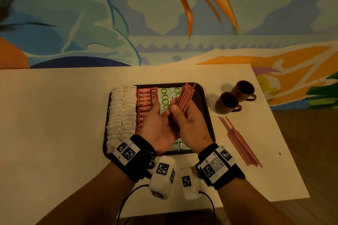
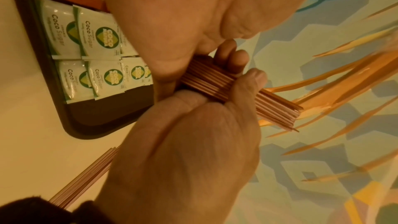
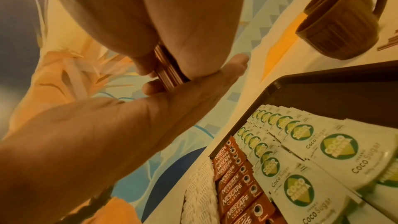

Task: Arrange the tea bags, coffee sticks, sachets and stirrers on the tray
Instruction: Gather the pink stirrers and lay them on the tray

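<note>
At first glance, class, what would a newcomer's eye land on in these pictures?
Both hands, left hand and right hand, grip a bundle of reddish stirrers above the dark tray. On the tray lie columns of white tea bags, red coffee sticks and green sugar sachets. Right of it sit two brown mugs and loose stirrers.

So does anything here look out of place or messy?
One thing: a loose pile of stirrers lies on the table, to the right of the tray, fanned unevenly. The rest of the stirrers, a bundle, are gripped in both hands above the tray. The tea bags, coffee sticks and sugar sachets sit in tidy columns.
</note>
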A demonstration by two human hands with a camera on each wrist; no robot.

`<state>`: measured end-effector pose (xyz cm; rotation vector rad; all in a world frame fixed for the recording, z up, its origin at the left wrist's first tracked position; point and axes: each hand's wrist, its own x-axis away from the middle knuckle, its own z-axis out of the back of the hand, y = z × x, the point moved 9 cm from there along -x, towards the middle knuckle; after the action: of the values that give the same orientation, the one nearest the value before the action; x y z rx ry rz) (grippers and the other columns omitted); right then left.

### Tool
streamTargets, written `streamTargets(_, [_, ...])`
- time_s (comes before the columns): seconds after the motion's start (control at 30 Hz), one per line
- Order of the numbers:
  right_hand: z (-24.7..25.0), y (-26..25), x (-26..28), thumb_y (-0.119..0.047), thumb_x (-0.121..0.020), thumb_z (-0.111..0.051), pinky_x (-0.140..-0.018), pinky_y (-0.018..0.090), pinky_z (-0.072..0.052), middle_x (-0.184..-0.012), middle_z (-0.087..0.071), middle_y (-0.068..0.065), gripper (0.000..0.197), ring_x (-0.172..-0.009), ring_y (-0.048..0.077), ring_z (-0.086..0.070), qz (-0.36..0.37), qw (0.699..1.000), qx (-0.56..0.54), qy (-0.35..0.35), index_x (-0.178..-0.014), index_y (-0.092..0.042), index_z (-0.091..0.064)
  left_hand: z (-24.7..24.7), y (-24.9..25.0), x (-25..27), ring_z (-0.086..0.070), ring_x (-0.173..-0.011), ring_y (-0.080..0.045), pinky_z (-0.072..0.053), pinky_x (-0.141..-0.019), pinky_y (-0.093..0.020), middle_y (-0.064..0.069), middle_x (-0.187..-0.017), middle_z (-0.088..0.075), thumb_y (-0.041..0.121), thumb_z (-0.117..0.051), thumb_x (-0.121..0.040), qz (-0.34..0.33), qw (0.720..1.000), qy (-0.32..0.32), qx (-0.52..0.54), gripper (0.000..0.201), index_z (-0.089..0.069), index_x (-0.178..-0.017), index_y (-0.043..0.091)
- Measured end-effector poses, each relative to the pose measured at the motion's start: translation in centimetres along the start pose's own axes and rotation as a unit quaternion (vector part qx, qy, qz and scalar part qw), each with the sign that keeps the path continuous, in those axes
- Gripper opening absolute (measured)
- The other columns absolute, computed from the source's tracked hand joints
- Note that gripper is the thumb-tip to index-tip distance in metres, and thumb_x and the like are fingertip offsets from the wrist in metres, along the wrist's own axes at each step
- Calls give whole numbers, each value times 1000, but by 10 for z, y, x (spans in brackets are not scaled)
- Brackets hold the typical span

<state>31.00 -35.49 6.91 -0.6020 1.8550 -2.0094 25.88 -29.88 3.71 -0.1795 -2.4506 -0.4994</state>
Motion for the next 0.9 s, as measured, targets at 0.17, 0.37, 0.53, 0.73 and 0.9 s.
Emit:
streamTargets(0.17, [-5, 6, -3, -29, -105, -56, -87, 23, -53, -108, -71, -8, 22, -99, 2, -67, -10, 998, 56, -10, -123, -19, -62, 3, 1, -8, -57, -130, -30, -45, -104, -42, -18, -134, -65, 73, -27, -98, 6, 1000, -1, -14, 82, -60, -138, 10])
streamTargets(0.37, [-2, 16, -13, -26, -108, -49, -81, 14, -49, -94, -68, -9, 14, -88, 1, -64, -20, 996, 84, 10, -111, -21, -62, 11, 3, -23, -58, -128, -33, -46, -102, -45, -21, -134, -65, 73, -31, -96, 31, 999, 8, -1, 83, -61, -135, 6])
streamTargets(0.53, [37, 48, -39, -31, -108, -47, -72, 35, -54, -80, -66, -4, 18, -78, 17, -66, -99, 984, 111, 95, -100, -20, -58, 40, 24, -33, -68, -117, -32, -45, -111, -49, -18, -124, -71, 66, -41, -98, 33, 980, 59, -189, 72, -59, -126, 3])
streamTargets(0.73, [84, 117, -83, -25, -105, -49, -78, 41, -56, -98, -66, 9, 19, -92, 28, -67, -269, 898, 326, 121, -106, -8, -58, 71, 75, -29, -74, -99, -18, -56, -99, -44, 1, -104, -78, 28, -62, -99, -62, 872, 97, -476, 17, -71, -110, 18])
streamTargets(0.9, [80, 118, -113, -14, -101, -53, -85, 40, -52, -120, -65, 21, 28, -108, 35, -65, -280, 840, 457, 80, -123, 2, -56, 84, 98, -25, -74, -93, -14, -57, -96, -44, 4, -103, -77, 24, -62, -99, -87, 810, 98, -572, 10, -72, -103, 22])
